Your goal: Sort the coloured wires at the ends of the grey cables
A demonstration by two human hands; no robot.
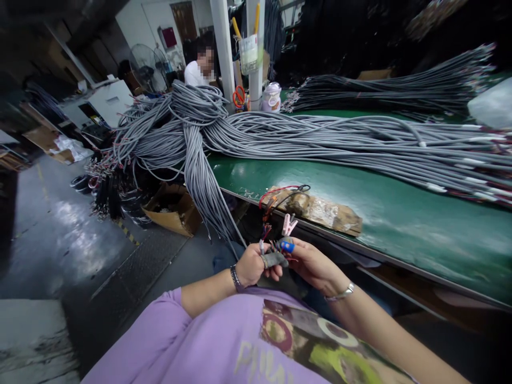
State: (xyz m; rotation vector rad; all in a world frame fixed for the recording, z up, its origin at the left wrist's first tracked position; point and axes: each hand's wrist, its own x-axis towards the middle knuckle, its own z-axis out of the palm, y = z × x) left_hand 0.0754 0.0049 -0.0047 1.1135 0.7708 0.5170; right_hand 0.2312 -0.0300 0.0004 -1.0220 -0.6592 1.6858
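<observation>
- Our left hand (pixel 251 265) is closed round the end of a grey cable (pixel 208 198) that hangs off the counter (pixel 400 213) edge, just below it.
- Our right hand (pixel 310 261) pinches the cable's thin coloured wires (pixel 267 232); one fingertip wears a blue cap.
- We judge the cable light and limp, with a fairly smooth jacket; better to hold it there, since those fine wires look easy to kink.

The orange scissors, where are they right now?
In the head view, the orange scissors sit at the far end of the green table, between two white posts, just left of a small jar.
</observation>
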